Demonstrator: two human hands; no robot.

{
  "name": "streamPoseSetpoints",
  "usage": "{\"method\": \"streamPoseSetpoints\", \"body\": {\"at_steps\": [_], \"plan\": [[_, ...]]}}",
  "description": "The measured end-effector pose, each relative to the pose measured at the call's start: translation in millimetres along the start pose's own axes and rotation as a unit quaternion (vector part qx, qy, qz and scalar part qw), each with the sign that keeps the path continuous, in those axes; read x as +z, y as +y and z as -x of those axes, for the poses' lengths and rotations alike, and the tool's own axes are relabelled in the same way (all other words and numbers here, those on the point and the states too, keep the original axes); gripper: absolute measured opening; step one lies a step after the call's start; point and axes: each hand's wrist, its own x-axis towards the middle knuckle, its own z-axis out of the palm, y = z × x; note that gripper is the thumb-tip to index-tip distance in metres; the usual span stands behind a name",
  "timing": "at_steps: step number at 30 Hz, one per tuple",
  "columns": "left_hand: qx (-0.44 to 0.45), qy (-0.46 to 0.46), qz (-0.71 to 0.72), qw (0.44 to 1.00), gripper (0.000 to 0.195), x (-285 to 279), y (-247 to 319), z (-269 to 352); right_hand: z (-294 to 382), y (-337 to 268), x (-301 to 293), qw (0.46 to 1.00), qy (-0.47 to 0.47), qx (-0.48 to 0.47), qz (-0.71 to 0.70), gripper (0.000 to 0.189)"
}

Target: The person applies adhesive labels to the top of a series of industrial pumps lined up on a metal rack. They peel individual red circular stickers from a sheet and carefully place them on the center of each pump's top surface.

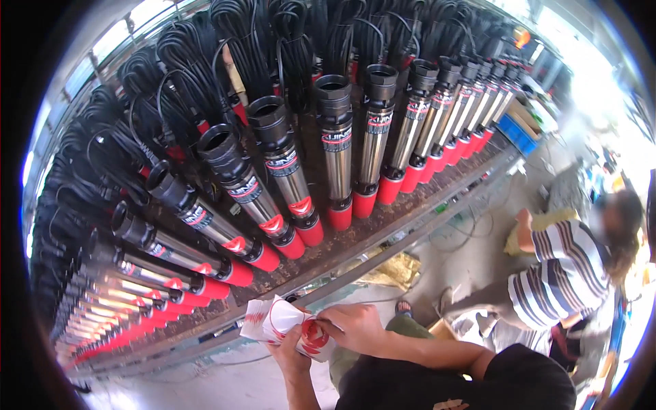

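Observation:
My left hand (291,353) grips a small stack of white sticker sheets (281,320) printed in red, its thumb on top. The fingertips of my right hand (359,325) pinch the edge of a round red sticker (313,333) on the sheets. Whether that edge has lifted off the backing cannot be told. Beyond my hands, steel submersible pumps (337,164) with black threaded outlets and red end caps stand in a long row. Red triangular stickers (301,206) sit low on the pumps from the middle leftward; the nearer pumps to the right show bare steel there.
The pumps stand on a worn brown bench (328,251) with a metal front edge. Coiled black cables (184,51) fill the space behind them. A blue crate (515,134) is at the far right end. To my right, a person in a striped shirt (558,271) bends forward. Golden sheeting (397,269) lies below the bench.

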Motion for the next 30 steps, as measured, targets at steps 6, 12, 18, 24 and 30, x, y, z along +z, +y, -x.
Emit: {"method": "streamPoseSetpoints", "body": {"at_steps": [6, 12, 18, 24, 30], "plan": [[-0.008, 0.122, -0.006, 0.993, 0.036, 63.5, -114.9, 40.9, 25.4, 88.5, -80.7, 0.996, -0.087, -0.018, -0.02, 0.012], [-0.131, 0.176, 0.214, 0.952, 0.039, 106.5, -137.8, 59.3, 35.6, 117.3, -117.2, 0.994, -0.049, -0.075, -0.054, 0.018], [-0.146, 0.206, 0.212, 0.944, 0.04, 84.7, -161.4, 49.9, 44.1, 142.7, -103.6, 0.988, -0.045, -0.091, -0.119, 0.02], [-0.178, 0.178, 0.17, 0.953, 0.041, 7.1, -197.3, 30.4, 40.3, 183.1, -68.3, 0.992, 0.016, 0.002, -0.123, 0.013], [-0.232, 0.185, 0.097, 0.95, 0.044, -104.3, -226.4, 17.2, 18.7, 216.1, -19.4, 0.99, 0.089, 0.031, -0.103, 0.012]]}}
